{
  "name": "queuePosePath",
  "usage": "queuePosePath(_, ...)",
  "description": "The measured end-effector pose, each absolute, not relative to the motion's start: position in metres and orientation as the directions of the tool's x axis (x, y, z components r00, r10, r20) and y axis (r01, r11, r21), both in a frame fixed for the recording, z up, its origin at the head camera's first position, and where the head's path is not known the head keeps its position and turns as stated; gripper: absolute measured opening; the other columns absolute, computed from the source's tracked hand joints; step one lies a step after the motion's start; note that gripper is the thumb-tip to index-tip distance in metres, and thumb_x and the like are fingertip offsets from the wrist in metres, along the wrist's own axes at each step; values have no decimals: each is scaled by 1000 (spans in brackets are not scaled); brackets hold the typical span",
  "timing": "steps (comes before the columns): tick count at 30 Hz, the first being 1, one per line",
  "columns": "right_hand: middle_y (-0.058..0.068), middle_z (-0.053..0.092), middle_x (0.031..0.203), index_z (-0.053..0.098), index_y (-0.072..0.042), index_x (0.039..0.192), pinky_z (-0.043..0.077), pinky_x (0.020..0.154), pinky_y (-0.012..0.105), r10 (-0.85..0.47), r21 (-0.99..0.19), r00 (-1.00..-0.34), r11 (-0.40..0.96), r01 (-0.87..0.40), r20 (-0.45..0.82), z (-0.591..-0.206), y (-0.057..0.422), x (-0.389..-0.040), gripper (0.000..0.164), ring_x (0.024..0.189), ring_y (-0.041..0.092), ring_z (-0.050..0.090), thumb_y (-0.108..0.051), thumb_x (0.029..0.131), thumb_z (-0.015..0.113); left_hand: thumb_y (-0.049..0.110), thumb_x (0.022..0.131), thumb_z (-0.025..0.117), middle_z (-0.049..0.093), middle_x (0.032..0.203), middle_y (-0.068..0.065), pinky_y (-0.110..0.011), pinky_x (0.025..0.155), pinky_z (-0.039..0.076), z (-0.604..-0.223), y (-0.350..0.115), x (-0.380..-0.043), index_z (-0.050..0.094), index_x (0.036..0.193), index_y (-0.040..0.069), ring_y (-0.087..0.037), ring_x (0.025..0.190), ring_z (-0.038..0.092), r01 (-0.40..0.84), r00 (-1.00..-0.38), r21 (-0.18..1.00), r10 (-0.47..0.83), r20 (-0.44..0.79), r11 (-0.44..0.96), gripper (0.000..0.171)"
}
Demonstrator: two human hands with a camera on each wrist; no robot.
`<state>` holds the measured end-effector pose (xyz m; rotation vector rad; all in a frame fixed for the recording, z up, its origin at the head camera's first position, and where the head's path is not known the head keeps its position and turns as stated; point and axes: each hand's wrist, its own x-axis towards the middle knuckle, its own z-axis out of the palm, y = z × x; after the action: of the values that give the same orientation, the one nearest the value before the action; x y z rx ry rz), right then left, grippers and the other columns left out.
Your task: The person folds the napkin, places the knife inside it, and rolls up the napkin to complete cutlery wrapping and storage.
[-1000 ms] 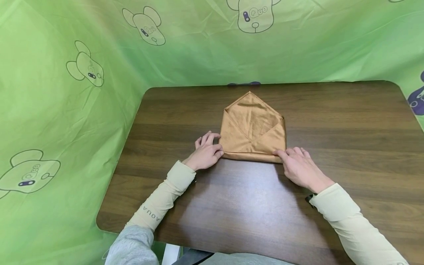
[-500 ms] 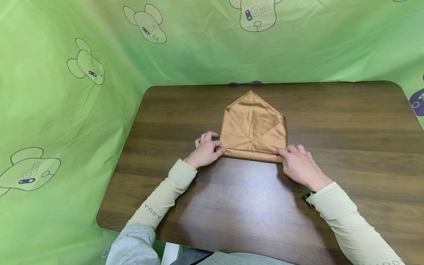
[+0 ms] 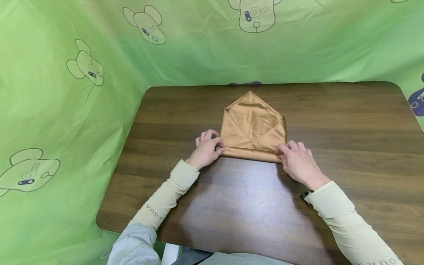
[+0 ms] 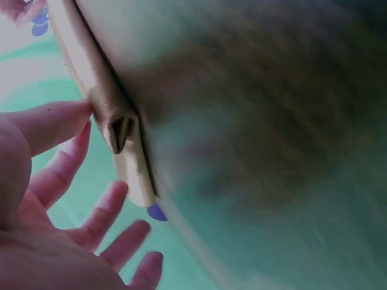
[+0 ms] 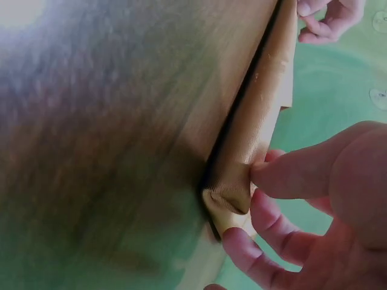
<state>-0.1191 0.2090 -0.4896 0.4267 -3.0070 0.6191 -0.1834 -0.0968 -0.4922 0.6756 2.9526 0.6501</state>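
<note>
A copper-brown satin cloth (image 3: 252,127) lies folded on the table, its far end coming to a point and its near edge rolled into a narrow band (image 3: 248,153). At the left end of that band, my left hand (image 3: 206,149) pinches the cloth with thumb and index finger. The left wrist view shows the open end of the roll (image 4: 121,130) by the thumb, with the other fingers spread apart. My right hand (image 3: 299,162) pinches the right end between thumb and fingers. In the right wrist view, the roll's end (image 5: 228,199) bulges beside the thumb.
A dark wooden table (image 3: 165,114) with rounded corners carries the cloth. Green fabric (image 3: 195,48) printed with cartoon animal heads hangs behind it and on the left. Part of a white object (image 3: 171,254) shows under the near edge.
The rolled band at the near edge has turned slightly away from me and looks a little wider. Both hands have shifted slightly with it, staying at its two ends.
</note>
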Motion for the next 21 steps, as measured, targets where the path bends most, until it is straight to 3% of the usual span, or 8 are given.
queuePosePath(4,11,59,100,66,-15,98,37,73,51,-269,-358,-953,884,-302,140,-492,207,-117,21,93,36,49,-4,92,49,19,90,66,58,108,-2,-43,86,39,-491,-94,-180,71,90,18,-25,104,50,519,-851,310,513,107,796,5)
queuePosePath(8,10,60,99,67,-13,99,38,74,54,-287,-315,-937,887,-339,201,-495,206,-113,21,92,37,50,-4,91,50,15,91,64,61,97,0,-36,78,45,-491,-93,-172,72,96,17,-20,93,56,648,-762,116,635,132,753,10)
queuePosePath(14,15,59,103,66,-10,107,39,80,60,-335,-227,-902,888,-399,273,-499,204,-105,26,98,41,49,-5,82,61,19,92,63,61,108,0,-36,76,46,-493,-93,-159,68,105,17,-20,97,58,721,-678,-82,724,127,688,14)
queuePosePath(21,19,60,113,65,-7,121,26,95,77,-361,-161,-888,895,-416,287,-500,204,-94,46,109,45,48,-6,75,70,25,92,63,63,110,0,-40,82,48,-493,-94,-152,66,115,18,-22,97,61,728,-660,-150,743,111,669,24)
